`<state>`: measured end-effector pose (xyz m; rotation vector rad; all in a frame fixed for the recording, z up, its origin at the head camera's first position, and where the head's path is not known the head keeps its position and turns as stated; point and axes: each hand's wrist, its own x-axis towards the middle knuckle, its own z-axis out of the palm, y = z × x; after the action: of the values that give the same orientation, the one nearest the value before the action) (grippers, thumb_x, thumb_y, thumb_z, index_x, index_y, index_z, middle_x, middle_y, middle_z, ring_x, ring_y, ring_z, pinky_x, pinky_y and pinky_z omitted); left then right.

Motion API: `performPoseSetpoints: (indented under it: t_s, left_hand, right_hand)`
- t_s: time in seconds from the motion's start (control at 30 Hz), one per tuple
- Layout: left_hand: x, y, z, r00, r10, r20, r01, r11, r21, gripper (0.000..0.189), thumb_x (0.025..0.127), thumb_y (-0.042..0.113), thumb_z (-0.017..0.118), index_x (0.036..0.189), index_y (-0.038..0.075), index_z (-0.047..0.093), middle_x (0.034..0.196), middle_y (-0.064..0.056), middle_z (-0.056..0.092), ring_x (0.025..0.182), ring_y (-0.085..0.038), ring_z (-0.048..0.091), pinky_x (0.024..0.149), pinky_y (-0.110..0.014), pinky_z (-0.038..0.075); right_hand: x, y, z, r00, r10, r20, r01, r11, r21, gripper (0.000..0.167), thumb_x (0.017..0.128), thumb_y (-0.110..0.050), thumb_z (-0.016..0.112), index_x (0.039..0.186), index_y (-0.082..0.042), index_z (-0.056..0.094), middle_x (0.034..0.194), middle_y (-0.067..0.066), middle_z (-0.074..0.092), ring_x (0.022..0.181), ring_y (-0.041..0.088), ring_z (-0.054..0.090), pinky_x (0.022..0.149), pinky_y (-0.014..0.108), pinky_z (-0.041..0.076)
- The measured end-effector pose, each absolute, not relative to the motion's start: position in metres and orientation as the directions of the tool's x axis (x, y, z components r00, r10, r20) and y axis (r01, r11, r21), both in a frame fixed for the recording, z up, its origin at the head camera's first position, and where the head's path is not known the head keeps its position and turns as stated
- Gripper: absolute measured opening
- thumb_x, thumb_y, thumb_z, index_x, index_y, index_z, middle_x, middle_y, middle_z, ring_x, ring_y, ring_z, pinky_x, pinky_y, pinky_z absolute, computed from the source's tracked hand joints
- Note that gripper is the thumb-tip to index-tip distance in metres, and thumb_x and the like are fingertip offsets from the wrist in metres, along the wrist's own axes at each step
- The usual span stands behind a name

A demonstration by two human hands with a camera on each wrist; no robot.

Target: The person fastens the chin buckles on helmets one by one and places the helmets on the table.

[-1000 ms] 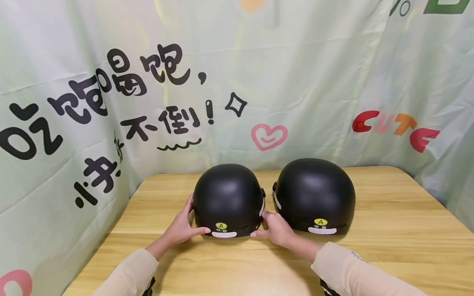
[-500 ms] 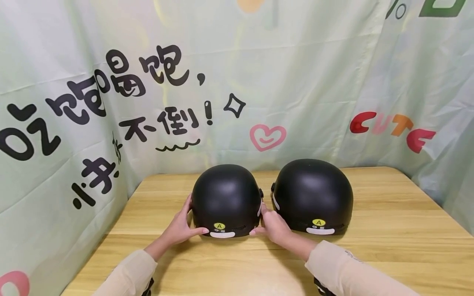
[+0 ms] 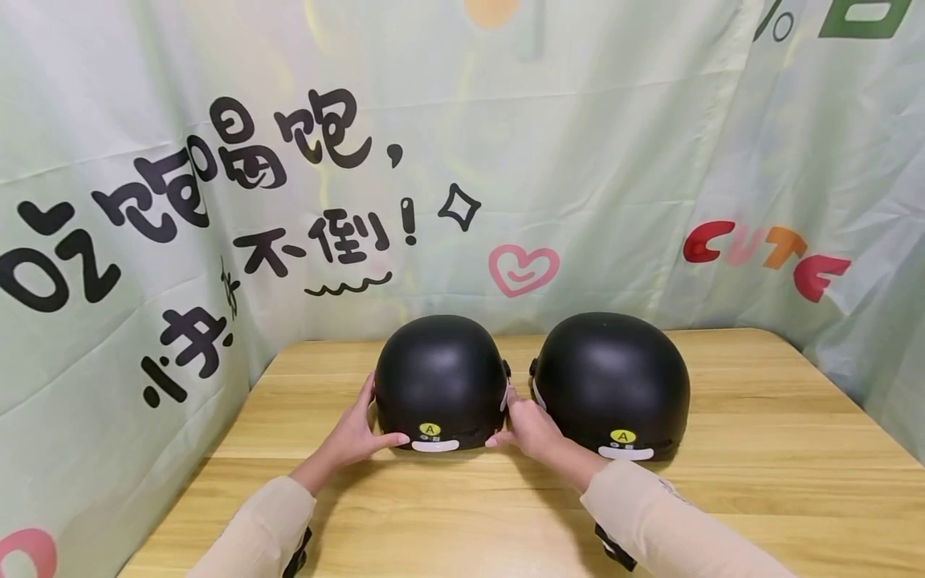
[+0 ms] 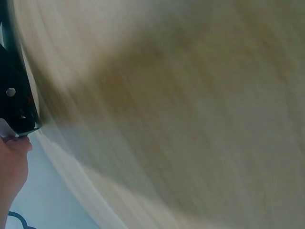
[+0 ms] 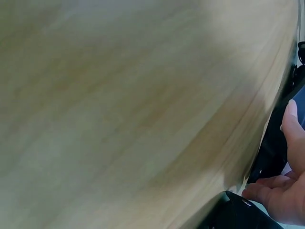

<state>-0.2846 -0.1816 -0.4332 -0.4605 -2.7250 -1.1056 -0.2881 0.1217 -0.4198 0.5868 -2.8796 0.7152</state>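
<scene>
A matte black helmet (image 3: 441,373) is held between both hands, its rear with a yellow "A" sticker and a white strip facing me. On its left side lie the fingers of my left hand (image 3: 352,433), the thumb on the lower rear edge. My right hand (image 3: 531,429) grips the opposite side in the same way. The left wrist view shows part of the dark helmet (image 4: 14,90) above the hand (image 4: 12,164). In the right wrist view the hand (image 5: 286,191) touches the helmet (image 5: 274,148). Whether the helmet touches the table cannot be told.
A second black helmet (image 3: 614,381) with the same sticker stands close on the right, a narrow gap between the two. Both are at the far part of the wooden table (image 3: 448,522). A printed curtain (image 3: 578,160) hangs behind and on the sides.
The left helmet has shifted slightly up and away in the head view during the last half second, both hands moving with it. The right helmet stays in place.
</scene>
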Motion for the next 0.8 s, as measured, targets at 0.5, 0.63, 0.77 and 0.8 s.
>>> performPoseSetpoints:
  t_s: [0.5, 0.63, 0.77, 0.8]
  left_hand:
    - [-0.289, -0.181, -0.424, -0.964, 0.187, 0.187, 0.263, 0.734, 0.626, 0.128, 0.063, 0.045, 0.082, 0.15, 0.011, -0.006, 0.153, -0.022, 0.014, 0.136, -0.043, 0.026, 0.106, -0.059, 0.028]
    - [-0.29, -0.179, -0.41, -0.965, 0.176, 0.197, 0.262, 0.722, 0.64, 0.123, 0.068, 0.045, 0.079, 0.15, 0.012, -0.006, 0.155, -0.019, 0.006, 0.139, -0.042, 0.019, 0.108, -0.059, 0.024]
    - [-0.295, -0.178, -0.392, -0.96, 0.164, 0.229, 0.274, 0.733, 0.623, 0.117, 0.071, 0.048, 0.076, 0.15, 0.014, -0.003, 0.156, -0.017, 0.006, 0.14, -0.041, 0.016, 0.108, -0.06, 0.022]
    - [-0.296, -0.177, -0.387, -0.959, 0.158, 0.237, 0.274, 0.736, 0.619, 0.116, 0.072, 0.049, 0.075, 0.15, 0.014, -0.003, 0.156, -0.017, 0.007, 0.14, -0.041, 0.016, 0.108, -0.061, 0.022]
  right_hand:
    - [-0.284, 0.133, -0.406, -0.868, -0.406, 0.286, -0.494, 0.758, -0.426, 0.078, 0.071, -0.027, 0.079, 0.129, 0.013, 0.046, 0.066, 0.008, 0.062, 0.06, 0.012, 0.056, 0.066, 0.03, 0.051]
    - [-0.28, 0.146, -0.394, -0.786, -0.44, 0.435, -0.601, 0.709, -0.369, 0.056, 0.077, -0.019, 0.075, 0.122, 0.008, 0.056, 0.105, 0.02, 0.067, 0.087, 0.025, 0.067, 0.075, 0.036, 0.055]
    - [-0.278, 0.164, -0.381, -0.702, -0.459, 0.545, -0.671, 0.682, -0.289, 0.044, 0.079, -0.016, 0.073, 0.117, 0.004, 0.061, 0.104, 0.015, 0.068, 0.094, 0.026, 0.065, 0.079, 0.038, 0.054]
    - [-0.278, 0.169, -0.377, -0.677, -0.464, 0.571, -0.69, 0.67, -0.274, 0.043, 0.079, -0.016, 0.073, 0.116, 0.003, 0.062, 0.102, 0.014, 0.068, 0.094, 0.025, 0.064, 0.078, 0.038, 0.054]
